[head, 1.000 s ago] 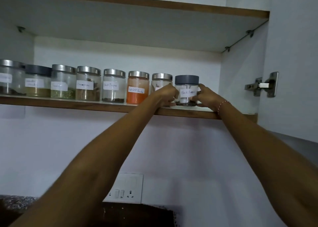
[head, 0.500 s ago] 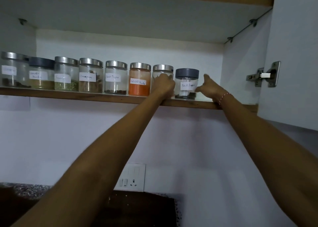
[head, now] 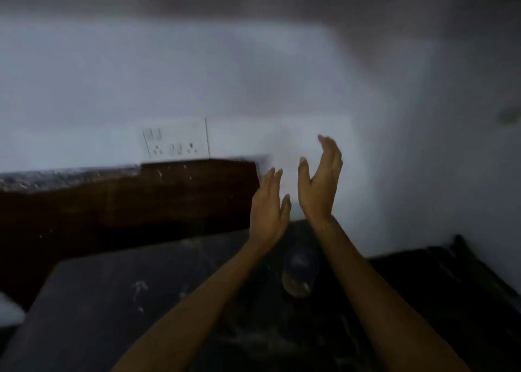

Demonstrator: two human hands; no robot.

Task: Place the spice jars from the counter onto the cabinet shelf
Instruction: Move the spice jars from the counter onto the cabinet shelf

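Below, hands (head: pixel 296 199) empty (blurred), jar (head: pixel 300 271) stands upright.

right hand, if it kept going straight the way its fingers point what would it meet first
The right hand points up and away, toward the white wall. Nothing shows in between, so likely the wall first, though blur leaves depth unclear.

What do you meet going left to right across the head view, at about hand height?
Wall socket plate → brown wooden panel → left hand → right hand. A blurred jar stands lower, between the forearms.
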